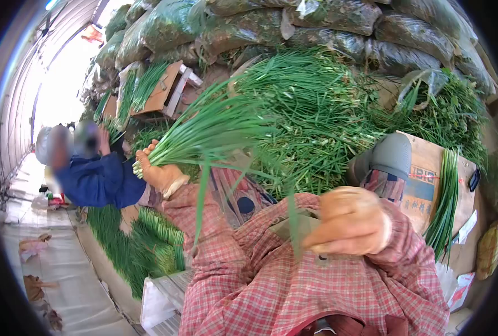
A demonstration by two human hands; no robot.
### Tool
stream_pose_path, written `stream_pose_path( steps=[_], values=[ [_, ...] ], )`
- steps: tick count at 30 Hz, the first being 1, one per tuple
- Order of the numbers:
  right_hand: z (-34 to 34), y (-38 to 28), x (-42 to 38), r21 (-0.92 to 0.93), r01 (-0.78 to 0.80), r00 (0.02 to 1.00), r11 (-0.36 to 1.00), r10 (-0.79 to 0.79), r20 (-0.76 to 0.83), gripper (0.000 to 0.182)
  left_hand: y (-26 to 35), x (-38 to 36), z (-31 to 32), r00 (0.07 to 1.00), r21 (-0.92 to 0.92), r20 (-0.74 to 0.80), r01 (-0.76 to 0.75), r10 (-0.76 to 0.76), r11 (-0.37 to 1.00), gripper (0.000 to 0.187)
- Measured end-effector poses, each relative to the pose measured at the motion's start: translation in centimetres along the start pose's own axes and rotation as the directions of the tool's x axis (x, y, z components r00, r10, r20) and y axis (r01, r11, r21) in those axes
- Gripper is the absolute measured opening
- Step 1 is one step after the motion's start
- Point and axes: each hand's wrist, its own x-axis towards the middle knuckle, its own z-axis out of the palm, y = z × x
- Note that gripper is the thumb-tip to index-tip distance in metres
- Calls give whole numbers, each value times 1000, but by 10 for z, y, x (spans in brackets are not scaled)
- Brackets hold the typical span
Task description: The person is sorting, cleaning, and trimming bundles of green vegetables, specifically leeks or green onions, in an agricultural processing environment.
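My left hand point(162, 175), in a tan glove, is closed round the white lower ends of a bunch of long green stalks point(215, 126). Their leaves fan out up and to the right. My right hand point(347, 221), also gloved, is in front of my checked garment with its fingers pressed together. A single green leaf point(293, 224) hangs at its fingertips, partly blurred; whether the fingers grip it is hard to make out. Another loose leaf point(203, 196) dangles below the bunch.
A heap of green stalks point(310, 112) lies ahead. At the right a cardboard box point(422, 185) bears a stalk bundle point(445, 201) and a phone point(474, 180). Stacked filled bags point(237, 28) stand behind. A person in blue point(100, 182) sits at the left, near bundles point(159, 241).
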Motion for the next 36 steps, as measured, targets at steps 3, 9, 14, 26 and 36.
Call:
stream_pose_path(
  steps=[3, 9, 14, 26, 36],
  values=[
    [-26, 4, -34, -66, -416, 904, 907, 420, 79, 18, 9, 46, -69, 982, -238, 34, 188, -185, 953, 22],
    [-32, 50, -105, -753, -590, 618, 291, 763, -190, 69, 17, 96, -193, 862, -368, -228, 353, -452, 860, 26],
    [-25, 47, -103, -647, -616, 633, 450, 772, -66, 49, 21, 146, -249, 627, -949, 71, 281, -776, 140, 19],
    [20, 95, 79, -327, -361, 919, 873, 274, -283, 12, 21, 44, -101, 761, -531, -499, 110, -414, 840, 18],
    [-11, 146, 109, -375, -526, 777, 763, 253, -576, 27, 32, -41, 9, 895, 713, -446, 366, 16, -599, 61]
  ],
)
